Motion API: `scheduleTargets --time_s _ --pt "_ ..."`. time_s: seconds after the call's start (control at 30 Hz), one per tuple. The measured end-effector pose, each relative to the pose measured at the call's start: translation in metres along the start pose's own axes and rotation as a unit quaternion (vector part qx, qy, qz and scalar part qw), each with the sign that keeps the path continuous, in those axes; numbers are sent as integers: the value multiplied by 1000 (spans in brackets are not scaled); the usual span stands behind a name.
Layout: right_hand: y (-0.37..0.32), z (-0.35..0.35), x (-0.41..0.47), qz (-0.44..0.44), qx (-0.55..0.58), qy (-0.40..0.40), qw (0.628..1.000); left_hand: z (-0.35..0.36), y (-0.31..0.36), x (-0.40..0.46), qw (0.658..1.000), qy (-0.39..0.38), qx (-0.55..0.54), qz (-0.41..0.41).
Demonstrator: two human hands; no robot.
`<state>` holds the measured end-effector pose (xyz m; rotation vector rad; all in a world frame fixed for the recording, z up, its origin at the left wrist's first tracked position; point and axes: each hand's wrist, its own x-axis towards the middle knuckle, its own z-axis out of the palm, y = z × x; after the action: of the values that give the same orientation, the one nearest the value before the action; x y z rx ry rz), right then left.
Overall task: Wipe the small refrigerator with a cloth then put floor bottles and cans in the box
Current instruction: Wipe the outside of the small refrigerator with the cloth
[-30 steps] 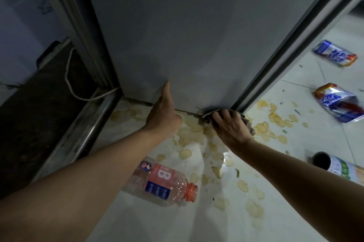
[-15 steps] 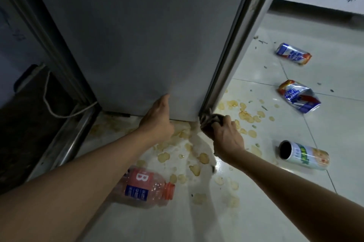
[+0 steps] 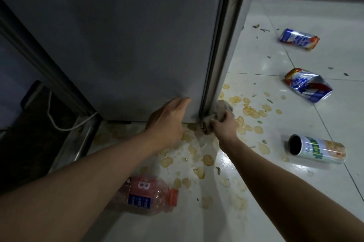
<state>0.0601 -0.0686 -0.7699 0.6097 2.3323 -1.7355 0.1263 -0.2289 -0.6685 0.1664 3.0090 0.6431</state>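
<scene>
The grey small refrigerator (image 3: 118, 44) fills the upper left of the head view. My left hand (image 3: 167, 117) lies flat against its lower side panel, fingers together. My right hand (image 3: 222, 123) grips a crumpled grey cloth (image 3: 221, 108) pressed on the refrigerator's bottom front corner. An empty clear plastic bottle (image 3: 149, 196) with a red label and orange cap lies on the floor under my left forearm. To the right lie a white and green can (image 3: 317, 149) and two crushed blue, white and red cans, one nearer (image 3: 307, 86) and one farther (image 3: 299, 39).
Brownish spill patches (image 3: 254, 112) dot the white tiled floor around the refrigerator corner. A white cord (image 3: 57, 123) runs down at the left beside a metal rail (image 3: 76, 141) and a dark low area. A wall with a dark skirting stands at the far back.
My right hand with the cloth has slid from the refrigerator's bottom edge rightward onto its front corner. The view has turned right, showing more floor and cans. My left hand stays on the panel.
</scene>
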Motion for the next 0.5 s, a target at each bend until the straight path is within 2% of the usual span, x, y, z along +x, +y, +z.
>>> scheduleTargets --time_s 0.1,0.2,0.37,0.5 --pt "13 -1 6 -12 24 -87 996 4 -4 5 999 21 25 29" --pt "23 -7 9 -55 -33 -112 992 6 -6 9 997 47 45 42" --pt "21 6 12 -113 -135 -33 984 9 -2 12 992 69 86 58" --pt "17 13 14 -148 -199 21 969 4 -1 11 984 79 119 109"
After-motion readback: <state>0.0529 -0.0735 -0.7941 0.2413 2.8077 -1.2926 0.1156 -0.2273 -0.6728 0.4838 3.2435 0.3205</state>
